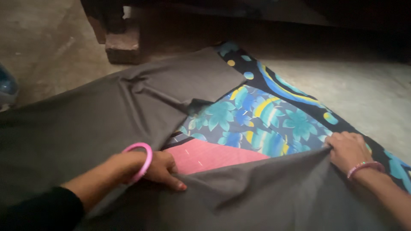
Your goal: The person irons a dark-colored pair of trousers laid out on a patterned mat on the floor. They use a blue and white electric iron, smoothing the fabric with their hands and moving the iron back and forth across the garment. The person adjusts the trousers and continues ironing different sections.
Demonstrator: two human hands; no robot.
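A large dark grey cloth [85, 128] lies spread over the floor and covers most of the view. Under it shows a blue and teal flowered fabric [257, 117] with yellow streaks, and a pink piece [209, 156] with small white marks. My left hand [160, 169], a pink bangle on its wrist, pinches the grey cloth's edge beside the pink piece. My right hand [347, 149], with a thin pink bracelet, grips the same grey edge at the right, on top of the flowered fabric.
Bare concrete floor [368, 94] lies to the right and at the far left. A dark wooden furniture leg on a block [122, 45] stands at the top left. A blue object [6, 87] shows at the left edge.
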